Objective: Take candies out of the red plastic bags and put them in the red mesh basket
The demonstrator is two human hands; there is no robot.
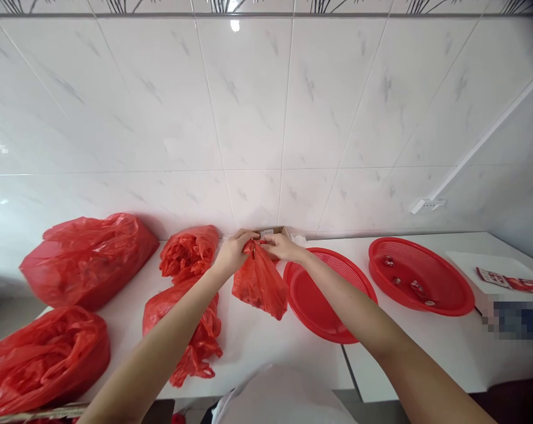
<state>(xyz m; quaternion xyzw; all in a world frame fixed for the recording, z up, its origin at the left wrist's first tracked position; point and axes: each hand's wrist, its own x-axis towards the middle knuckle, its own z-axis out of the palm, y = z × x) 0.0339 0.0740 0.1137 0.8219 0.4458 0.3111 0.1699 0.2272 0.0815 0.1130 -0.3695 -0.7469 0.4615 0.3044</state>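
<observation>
Fingers [250,235] of the left hand [232,253] were clamped on the gathered neck of a thin, red plastic bag [261,287]; the right hand [284,247] pinched that neck from the other side. The bag was over a flat white tabletop [244,353], between 2 crumpled red plastic bundles [189,252] and a round red plastic mesh basket [310,303]. Farther right, a wide red plastic basin [434,271] held small wrapped pieces [419,288].

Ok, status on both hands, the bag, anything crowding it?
Left hand and right hand on the neck of the red bag. Bag gathered at top, wider below. Cardboard box behind hands, red basket close right.
</observation>
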